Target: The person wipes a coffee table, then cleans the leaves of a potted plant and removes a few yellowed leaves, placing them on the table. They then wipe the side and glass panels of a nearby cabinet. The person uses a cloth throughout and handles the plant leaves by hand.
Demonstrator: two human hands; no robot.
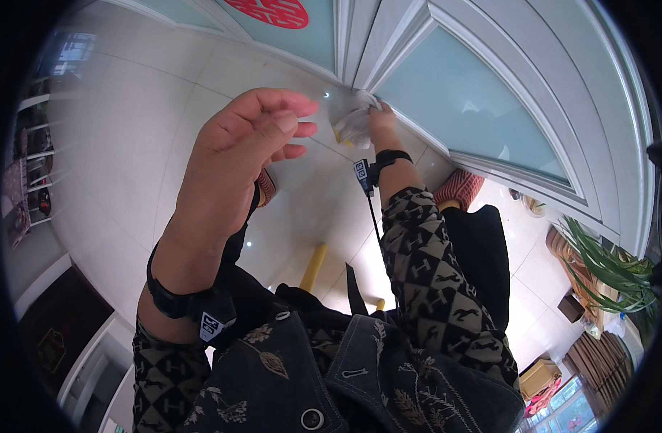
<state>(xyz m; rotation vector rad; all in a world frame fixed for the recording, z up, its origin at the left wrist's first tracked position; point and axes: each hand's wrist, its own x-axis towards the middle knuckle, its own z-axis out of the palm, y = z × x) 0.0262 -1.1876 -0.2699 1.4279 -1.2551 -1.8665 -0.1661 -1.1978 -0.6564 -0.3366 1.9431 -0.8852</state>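
My right hand grips a crumpled pale grey cloth at the foot of the white door frame. The cloth touches or nearly touches the floor there, and a yellow patch shows at its lower edge. Beside the hand is a frosted blue-green glass panel set in white framing. My left hand is raised closer to the camera, to the left of the cloth. Its fingers are loosely bent and apart, with nothing in them.
Pale tiles cover the floor. Between my legs a yellow tube stands. A leafy potted plant is at the right, near a brown box. A cable runs down from my right wrist. A rack stands far left.
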